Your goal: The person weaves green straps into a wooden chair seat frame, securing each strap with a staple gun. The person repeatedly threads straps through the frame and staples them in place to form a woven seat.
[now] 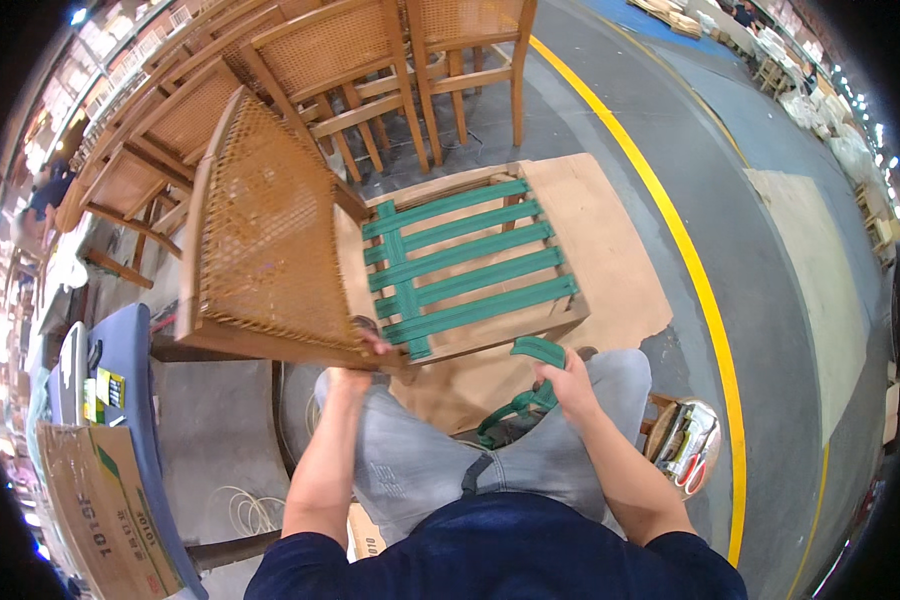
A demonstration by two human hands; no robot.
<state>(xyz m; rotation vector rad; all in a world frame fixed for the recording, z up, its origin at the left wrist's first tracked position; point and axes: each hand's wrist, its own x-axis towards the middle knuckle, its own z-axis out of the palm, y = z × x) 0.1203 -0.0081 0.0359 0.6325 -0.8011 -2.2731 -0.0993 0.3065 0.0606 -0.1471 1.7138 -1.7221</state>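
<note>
A wooden chair with a woven cane back [270, 230] lies in front of my knees. Green webbing straps [480, 262] run across its seat frame [515, 338], with one crossing them near the back. My left hand [360, 362] is wrapped round the chair's wooden frame at the near corner, where the back meets the seat. In my right hand [567, 386], above my right thigh, is a loose end of green webbing [538, 350]. More of that webbing hangs in a bundle between my legs.
Cardboard [610, 250] lies under the chair. Several cane-backed chairs [330, 50] stand behind it. At right, a stool tray [705, 425] holds red-handled scissors and other tools. On the left are a blue bench [135, 350] and a cardboard box [100, 500]. A yellow line [670, 215] marks the floor.
</note>
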